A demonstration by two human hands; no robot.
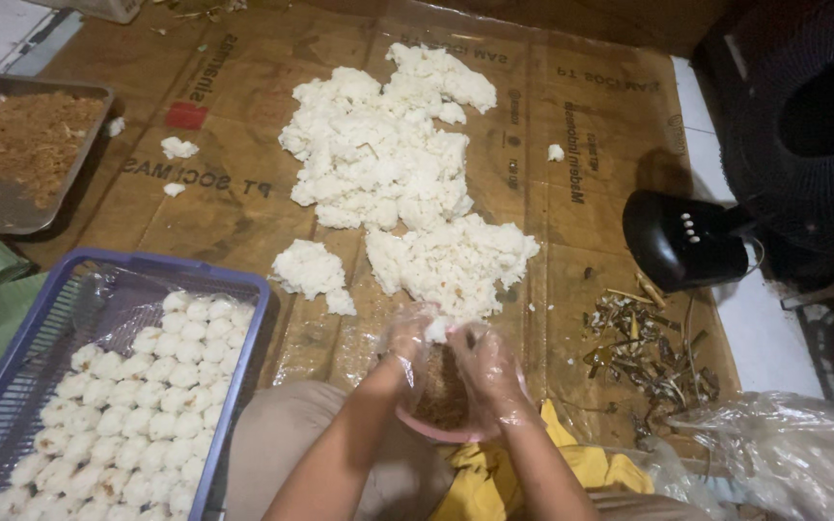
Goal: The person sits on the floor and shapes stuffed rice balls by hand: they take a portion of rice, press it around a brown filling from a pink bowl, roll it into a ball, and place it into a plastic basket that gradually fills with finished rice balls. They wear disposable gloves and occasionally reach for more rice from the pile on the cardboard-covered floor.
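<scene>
1. Clear plastic gloves cover both hands, which meet over a small pink round bowl (441,431) holding brown shredded filling.
2. Left hand (405,345) and right hand (487,371) are cupped together around a small lump of white sticky rice (436,330), fingers curled onto it from both sides; the lump sits just above the bowl.
3. Large heap of white sticky rice (393,164) lies spread on plastic-covered brown cardboard (234,207), just beyond the hands.
4. Purple slatted plastic basket (161,265), to the left, holds rows of finished white rice balls (137,415).
5. Metal tray of brown shredded filling (21,145) sits far left.
6. Black fan base (682,236) stands on the right, near a scatter of dry leaf scraps (644,352).
</scene>
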